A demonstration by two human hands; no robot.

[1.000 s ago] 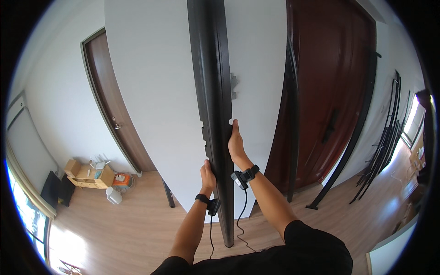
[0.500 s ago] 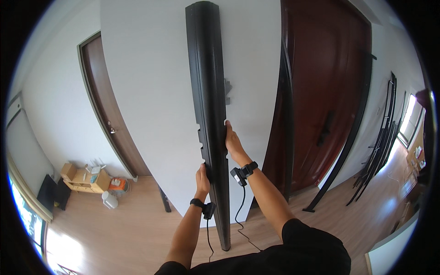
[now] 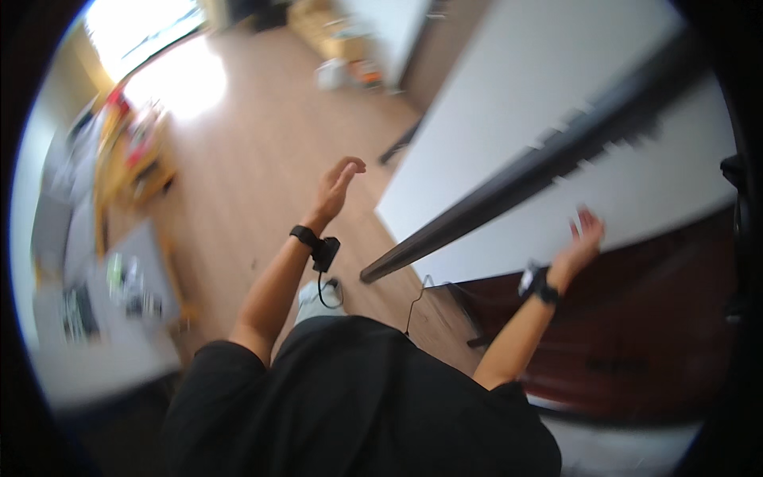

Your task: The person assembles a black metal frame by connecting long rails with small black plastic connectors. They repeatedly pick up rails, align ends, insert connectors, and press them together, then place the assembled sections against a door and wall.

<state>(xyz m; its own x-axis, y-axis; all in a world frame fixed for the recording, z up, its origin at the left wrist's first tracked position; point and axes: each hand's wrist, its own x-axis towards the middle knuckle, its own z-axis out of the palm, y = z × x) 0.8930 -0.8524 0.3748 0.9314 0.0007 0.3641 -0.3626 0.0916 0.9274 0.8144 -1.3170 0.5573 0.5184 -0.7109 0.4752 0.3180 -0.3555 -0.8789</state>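
A long dark post (image 3: 509,188) with notched edges stands tilted in the picture, against the white wall panel (image 3: 453,147), its foot on the wooden floor. Neither hand touches it. My left hand (image 3: 338,189) is held out over the floor to the left of the post, fingers loosely stretched and nothing in them. To the post's right, in front of the wall, my right hand (image 3: 582,245) is open and empty, its fingers apart and somewhat blurred. Each wrist wears a black strap with a small device, and a cable hangs from the left one.
At lower right is a dark red door (image 3: 620,318). A grey sofa (image 3: 60,230) and a yellow wooden table (image 3: 139,171) with things on it stand at left. A low wooden cabinet (image 3: 342,40), a white container (image 3: 331,75) and a bright window (image 3: 143,32) are farther off.
Both hands have let go of the post and moved apart from it. The view has swung left, bringing the sofa and table in. The post now slants to the upper right in the picture.
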